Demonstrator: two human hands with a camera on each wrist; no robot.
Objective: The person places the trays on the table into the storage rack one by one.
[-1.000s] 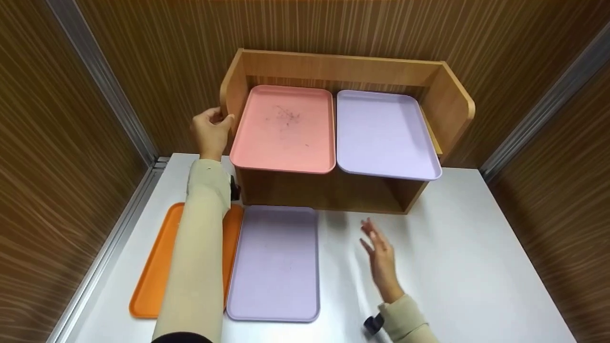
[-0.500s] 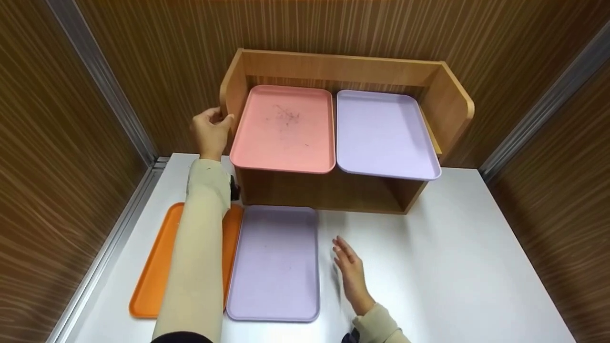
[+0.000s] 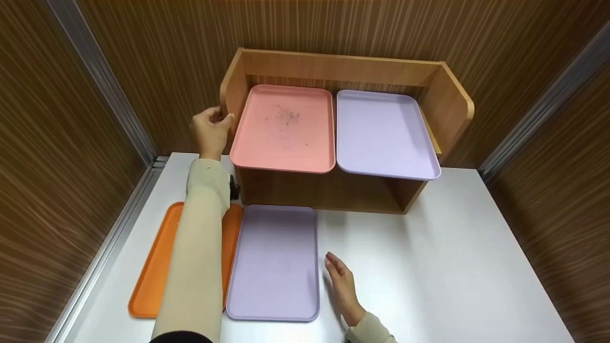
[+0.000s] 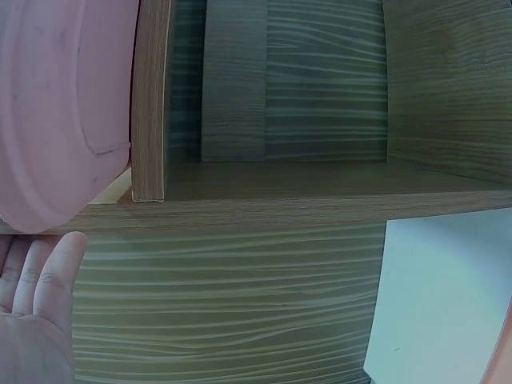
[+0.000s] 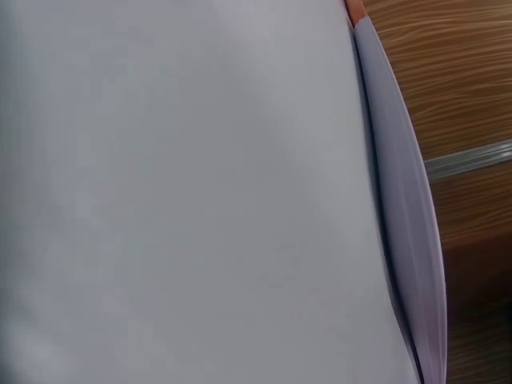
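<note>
My left hand (image 3: pixel 211 131) is at the left side panel of a wooden desktop shelf (image 3: pixel 343 62), beside the pink tray (image 3: pixel 286 152). In the left wrist view, its fingers (image 4: pixel 56 280) are fairly straight, their tips right at the panel's edge by the pink tray (image 4: pixel 104 120). My right hand (image 3: pixel 344 288) hovers low over the table with fingers together and extended, holding nothing. It is just right of a lilac tray (image 3: pixel 274 262) lying on the table. The right wrist view shows this lilac tray's side (image 5: pixel 404 192) but no hand.
A second lilac tray (image 3: pixel 386 133) sits beside the pink one on the shelf, both jutting past its front. An orange tray (image 3: pixel 147 295) lies partly under my left sleeve. Wood-patterned walls (image 3: pixel 572 190) enclose the white table (image 3: pixel 452 267).
My right hand has moved left and nearer to me, coming close to the lilac tray's right edge, its spread fingers drawing together. My left hand and the trays have stayed put.
</note>
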